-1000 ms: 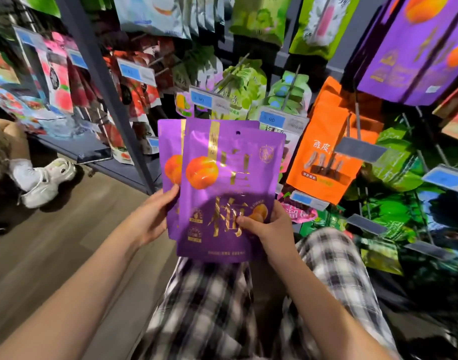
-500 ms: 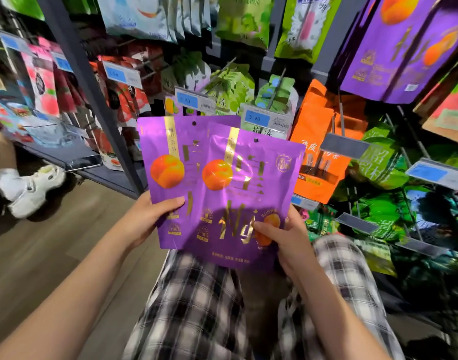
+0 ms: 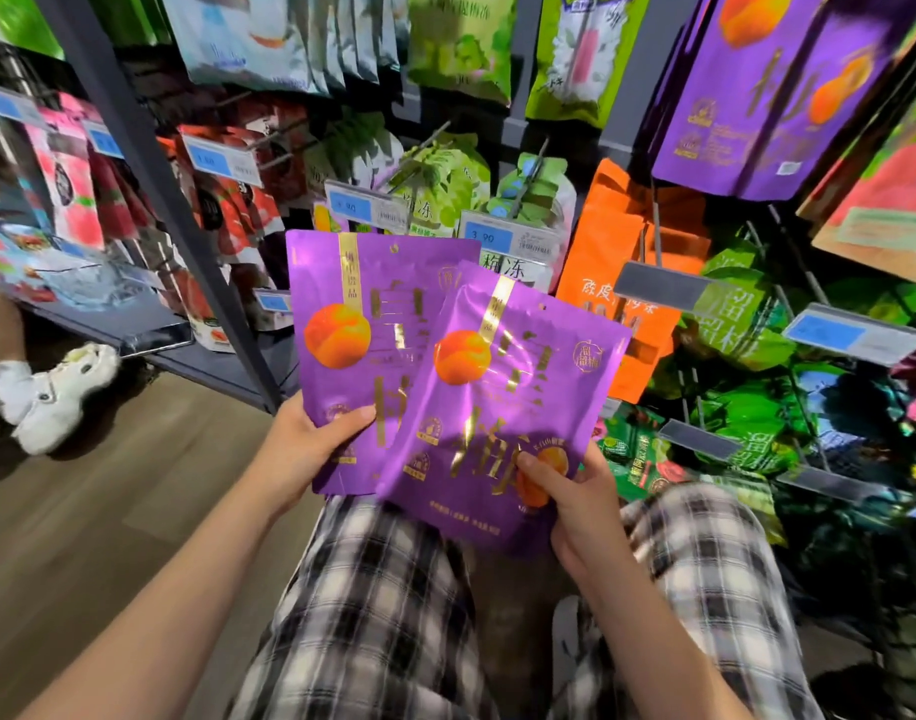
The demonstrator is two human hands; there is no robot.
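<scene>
Two purple snack pouches, fanned: rear pouch (image 3: 351, 324) pinched at its lower edge by left hand (image 3: 305, 449); front pouch (image 3: 502, 407), tilted right and overlapping it, pinched by right hand (image 3: 575, 506). Behind: orange pouch (image 3: 601, 283) on display pegs, blue price tag (image 3: 489, 239), plaid trousers (image 3: 372, 615) below

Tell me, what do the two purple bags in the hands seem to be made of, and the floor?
Left bag and right bag: probably glossy plastic film with gold foil print, since they crease and reflect glare. Floor: matt planks with wood grain; real wood or laminate, cannot tell.
</scene>
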